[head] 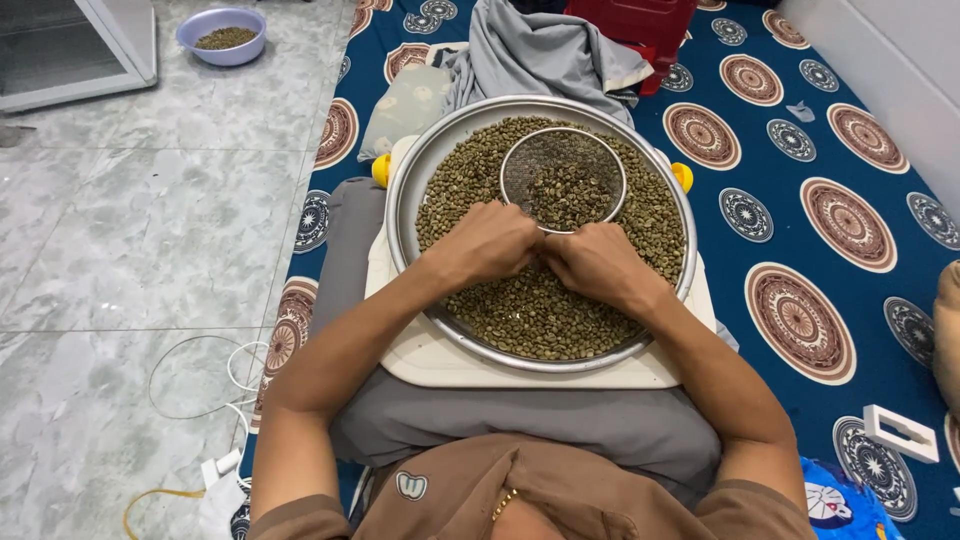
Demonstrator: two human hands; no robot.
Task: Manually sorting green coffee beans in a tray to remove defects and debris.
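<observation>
Beans (pixel 530 310), greenish and unroasted by the look of them, fill the round metal tray (pixel 408 190) that sits on a cream board (pixel 430 360) across our lap. Our left hand (pixel 490 243) and right hand (pixel 598 262) rest on the beans near the middle of the tray, knuckles up, the two meeting fingertip to fingertip. Both are curled in, but the fingers are turned under and away from us, so we cannot tell whether either grip is closed on any beans.

Just beyond our hands a small wire sieve (pixel 563 180) lies on the bean heap, its rim close to our fingertips, with a little pile of beans inside it.

Beyond the tray lies a crumpled grey cloth (pixel 540 50), on a blue mat (pixel 780 220) with round patterns. On the tiled floor (pixel 130 220) to our left, well apart, stands a lilac bowl (pixel 221 35) holding more beans, and white cables (pixel 200 380) trail nearer us.
</observation>
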